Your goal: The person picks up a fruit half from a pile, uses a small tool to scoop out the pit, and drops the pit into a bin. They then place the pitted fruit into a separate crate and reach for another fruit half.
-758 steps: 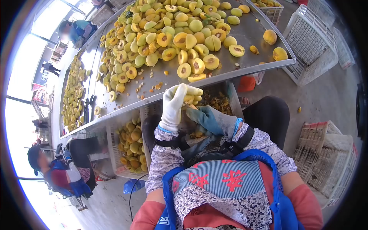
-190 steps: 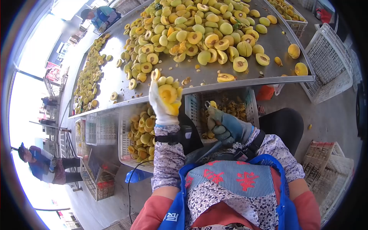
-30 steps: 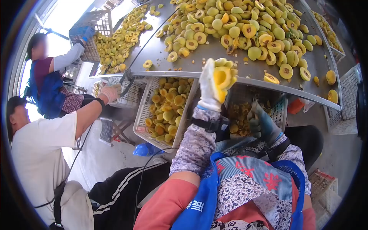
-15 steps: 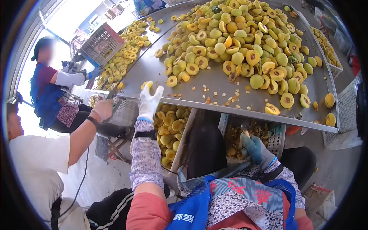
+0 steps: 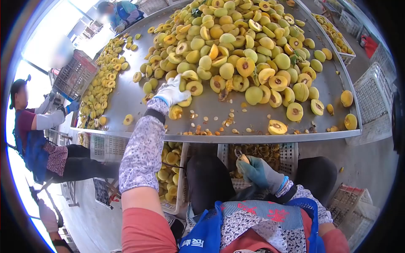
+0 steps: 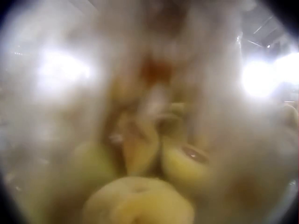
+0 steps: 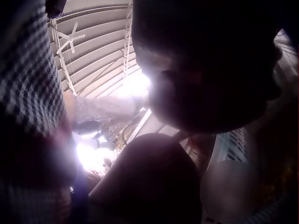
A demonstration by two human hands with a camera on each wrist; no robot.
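In the head view, my left hand, in a white glove, reaches over the metal table to the near left side of the fruit pile. Its fingers touch yellow-green fruit halves, some partly hidden by the glove. Blurred halves fill the lower part of the left wrist view. My right hand, in a teal glove, is curled round a small tool with a metal tip, over my lap near the table's front edge. That hand is a dark shape in the right wrist view, its tool not distinguishable.
The metal table has a raised rim, with pits and scraps scattered near it. Below stand a crate of fruit and a crate of scraps. A person in blue is at the left; empty-looking crates stand right.
My left hand, which held several halves a second ago, has moved past the table's front edge to the pile. The right hand still grips the tool. The person in white has mostly left view.
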